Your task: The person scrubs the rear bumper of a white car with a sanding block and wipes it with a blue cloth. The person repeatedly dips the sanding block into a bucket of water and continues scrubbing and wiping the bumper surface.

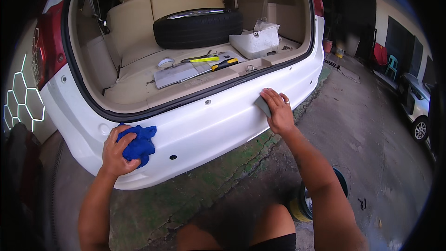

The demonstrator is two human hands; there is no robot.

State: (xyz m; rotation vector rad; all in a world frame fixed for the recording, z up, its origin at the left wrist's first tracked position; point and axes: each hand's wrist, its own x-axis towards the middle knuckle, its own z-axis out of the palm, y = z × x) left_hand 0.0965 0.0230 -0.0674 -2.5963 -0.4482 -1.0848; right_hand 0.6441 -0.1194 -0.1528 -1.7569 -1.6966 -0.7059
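Across the view runs the white rear bumper [216,125] of a car whose cargo area is exposed above it. My left hand [120,150] grips a crumpled blue cloth [139,146] against the bumper's left part. Farther right, my right hand [278,109] presses a thin grey sheet [262,106], which looks like sandpaper, flat on the bumper's upper face. My fingers hide most of that sheet. A round fastener [208,102] sits in the bumper between my hands, and a dark round hole [173,157] lies lower down.
In the cargo area are a wheel with tyre [198,29], a white plastic part [256,43], a yellow-black screwdriver [224,64], a yellow cutter knife [205,59] and a tape roll [166,63]. A bucket [303,204] stands beside my right forearm; another car [416,106] is parked far right.
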